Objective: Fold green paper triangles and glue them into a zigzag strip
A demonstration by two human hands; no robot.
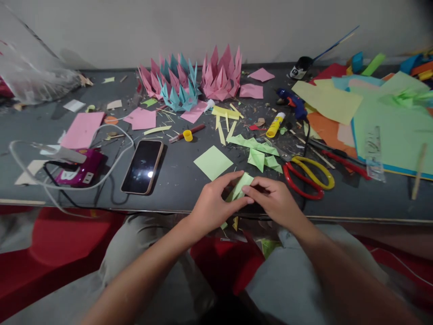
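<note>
Between my two hands, just above the table's front edge, is a folded piece of light green paper [239, 187]. My left hand [216, 197] grips it from the left, fingertips at its top and thumb along its lower side. From the right, my right hand [273, 197] pinches the same paper, its thumb pressed on the lower part. A flat green paper square [213, 162] lies just beyond my left hand. Several folded green paper pieces [256, 158] rest beyond my right hand, some joined in a strip [253, 143].
Scissors [307, 178] and a yellow glue stick [275, 125] lie right; a blue glue gun [293, 103] sits behind. A phone [142, 167] and purple power adapter [83, 168] with cables lie left. Pink and blue folded-paper crowns [221, 79] stand at the back. Paper sheets [395, 122] cover the right.
</note>
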